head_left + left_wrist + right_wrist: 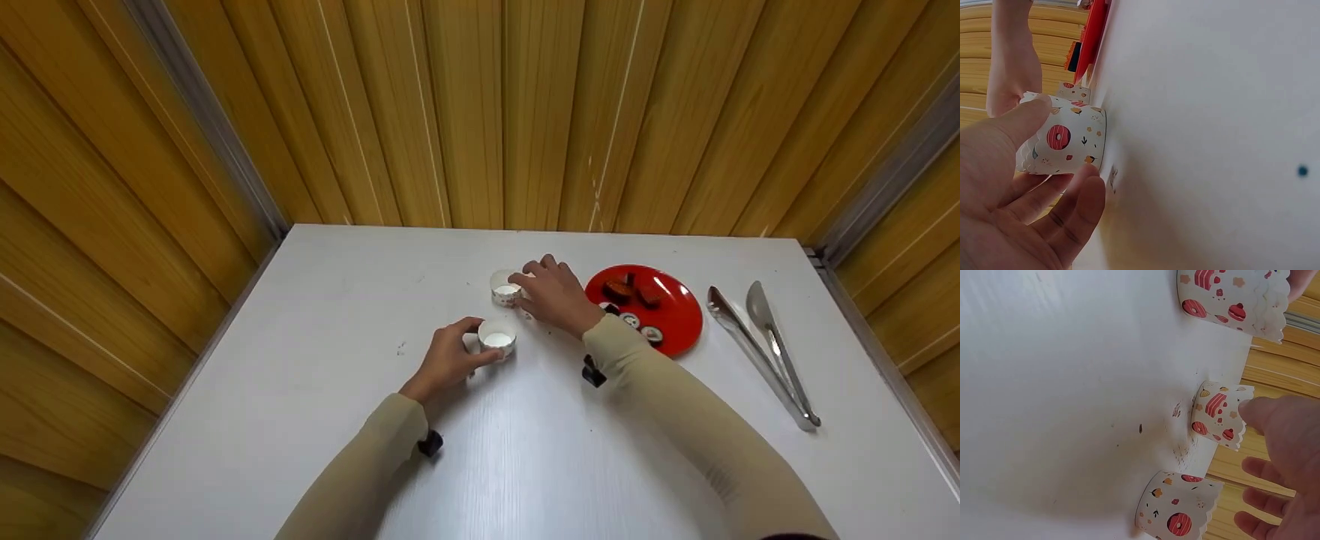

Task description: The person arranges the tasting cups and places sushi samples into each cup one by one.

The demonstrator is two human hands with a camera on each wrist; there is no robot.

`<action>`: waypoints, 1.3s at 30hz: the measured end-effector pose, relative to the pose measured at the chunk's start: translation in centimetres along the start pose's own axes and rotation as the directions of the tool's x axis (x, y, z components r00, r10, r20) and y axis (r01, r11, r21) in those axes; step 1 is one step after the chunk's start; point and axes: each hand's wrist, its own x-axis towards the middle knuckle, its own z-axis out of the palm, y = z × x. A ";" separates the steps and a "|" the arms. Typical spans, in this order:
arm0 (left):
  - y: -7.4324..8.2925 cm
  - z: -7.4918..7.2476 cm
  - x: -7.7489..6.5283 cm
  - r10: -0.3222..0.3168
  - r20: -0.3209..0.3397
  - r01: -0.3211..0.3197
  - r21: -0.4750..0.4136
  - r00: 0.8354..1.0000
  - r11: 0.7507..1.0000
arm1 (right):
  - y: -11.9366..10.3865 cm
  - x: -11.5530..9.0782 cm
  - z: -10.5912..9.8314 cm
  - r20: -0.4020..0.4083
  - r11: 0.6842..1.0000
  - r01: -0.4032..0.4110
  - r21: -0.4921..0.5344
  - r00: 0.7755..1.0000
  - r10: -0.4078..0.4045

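Observation:
A white paper baking cup with a printed doughnut pattern stands near the middle of the table. My left hand holds it, the thumb on the near side and fingers curved round the other. Behind it stands a second paper baking cup. My right hand is over that cup's right side, a fingertip overlapping its scalloped rim in the right wrist view and the other fingers spread apart. Low in that view is a third paper baking cup, apparently hidden by the right hand in the head view.
Right of my right hand lies a red plate with several sushi pieces. Metal tongs lie farther right. Yellow wood-look panels rise behind the white table, and beside it.

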 end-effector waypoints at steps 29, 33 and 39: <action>-0.5 -0.5 0.4 -0.011 0.059 0.011 0.002 0.998 1.000 | -1.9 -4.9 -0.6 -0.001 0.959 0.248 0.139 0.968 -0.251; -0.5 -0.8 0.4 -0.010 0.074 0.010 0.001 0.997 1.000 | -2.2 -5.2 -0.8 -0.009 0.947 0.293 0.132 0.956 -0.294; -0.5 -1.0 0.3 -0.031 0.094 0.031 -0.004 0.995 1.000 | -2.7 -5.3 -0.8 -0.006 0.936 0.328 0.127 0.944 -0.330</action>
